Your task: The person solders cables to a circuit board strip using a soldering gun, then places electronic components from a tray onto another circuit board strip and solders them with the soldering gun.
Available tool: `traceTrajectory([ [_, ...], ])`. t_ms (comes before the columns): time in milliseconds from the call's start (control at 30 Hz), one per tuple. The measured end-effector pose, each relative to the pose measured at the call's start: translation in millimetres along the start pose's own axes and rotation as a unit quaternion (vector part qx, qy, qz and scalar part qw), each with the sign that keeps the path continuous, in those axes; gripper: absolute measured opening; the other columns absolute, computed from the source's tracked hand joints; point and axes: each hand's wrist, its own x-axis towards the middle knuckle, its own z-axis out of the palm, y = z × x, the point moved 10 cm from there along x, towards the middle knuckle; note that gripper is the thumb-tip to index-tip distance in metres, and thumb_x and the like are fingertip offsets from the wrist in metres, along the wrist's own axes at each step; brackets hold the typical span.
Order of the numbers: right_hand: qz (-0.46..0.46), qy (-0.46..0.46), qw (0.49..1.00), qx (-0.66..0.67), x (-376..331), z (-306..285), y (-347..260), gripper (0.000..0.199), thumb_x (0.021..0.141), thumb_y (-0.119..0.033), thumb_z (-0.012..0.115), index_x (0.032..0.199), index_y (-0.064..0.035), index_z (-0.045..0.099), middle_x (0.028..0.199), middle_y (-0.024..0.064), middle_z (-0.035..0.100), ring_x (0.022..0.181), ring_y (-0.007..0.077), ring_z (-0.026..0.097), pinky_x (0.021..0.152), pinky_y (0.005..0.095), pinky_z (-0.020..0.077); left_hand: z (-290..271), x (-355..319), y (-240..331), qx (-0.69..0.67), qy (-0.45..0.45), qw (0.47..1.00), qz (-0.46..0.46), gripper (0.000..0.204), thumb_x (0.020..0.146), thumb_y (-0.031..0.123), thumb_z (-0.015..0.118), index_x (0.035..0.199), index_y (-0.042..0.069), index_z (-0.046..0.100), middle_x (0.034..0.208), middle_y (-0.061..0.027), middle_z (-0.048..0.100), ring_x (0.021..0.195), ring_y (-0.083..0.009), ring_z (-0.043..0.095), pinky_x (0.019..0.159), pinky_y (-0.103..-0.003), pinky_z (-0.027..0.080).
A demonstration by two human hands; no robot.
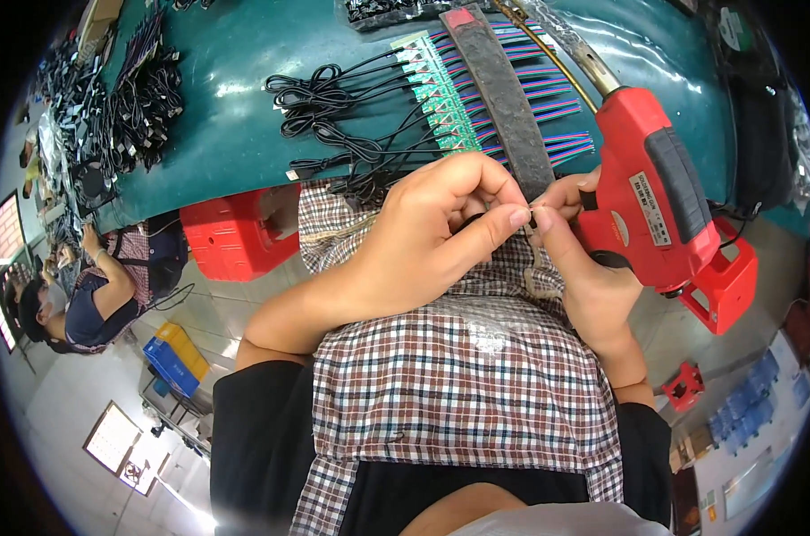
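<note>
both hands, left hand [432, 228] and right hand [573, 259], pinch shut on a small black part [476, 218] beside the red glue gun [668, 210].

1. I see a bright red glue gun [664, 210] with a dark grey handle part.
2. The table [235, 80] is teal green.
3. The cables [333, 98] are black.
4. The little boards [436, 89] are green, with pink, blue and green striped wires [557, 112].
5. The apron [458, 375] has brown, white and black checks.

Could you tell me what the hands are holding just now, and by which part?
Both hands, left and right, pinch something small between fingertips; what it is cannot be told.
</note>
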Motion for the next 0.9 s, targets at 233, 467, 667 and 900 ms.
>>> traceTrajectory([
  [233,-0.007,0.022,0.998,0.055,-1.7,-1.1,-0.4,0.020,0.090,0.009,0.065,0.107,0.0011,0.059,0.095,0.0058,0.065,0.084,0.0097,0.063,0.074,0.0244,0.0533,7.0,1.2,-7.9,-0.158,0.012,0.987,0.004,0.017,0.102,0.017,0.062,0.106,0.002,0.056,0.088,0.0005,0.060,0.070,-0.0037,0.058,0.060,-0.019,0.050],
  [467,-0.028,0.045,0.998,0.037,-3.7,-5.3,4.0,0.040,0.086,0.013,0.063,0.119,-0.0041,0.048,0.099,0.0106,0.062,0.081,0.0113,0.061,0.068,0.0233,0.0502,11.3,0.1,-10.6,-0.195,0.008,0.981,-0.005,0.015,0.102,0.015,0.061,0.105,0.002,0.055,0.090,0.0002,0.060,0.073,-0.0026,0.057,0.062,-0.019,0.050],
  [667,-0.026,0.050,0.997,0.049,-7.2,-8.0,5.4,0.040,0.085,0.013,0.063,0.119,-0.0038,0.049,0.100,0.0111,0.062,0.082,0.0115,0.059,0.071,0.0240,0.0501,15.7,0.0,-4.2,-0.116,-0.004,0.993,0.017,0.014,0.101,0.013,0.062,0.105,0.001,0.057,0.092,0.0000,0.061,0.073,-0.0019,0.056,0.061,-0.019,0.048],
  [900,-0.037,0.054,0.996,0.066,-9.3,-8.4,3.7,0.040,0.085,0.012,0.064,0.120,-0.0033,0.051,0.101,0.0112,0.062,0.085,0.0122,0.060,0.071,0.0241,0.0500,16.7,-0.5,-10.5,-0.134,-0.011,0.991,-0.014,0.017,0.101,0.017,0.063,0.108,0.003,0.057,0.094,-0.0015,0.060,0.071,-0.0048,0.056,0.061,-0.019,0.048],
])
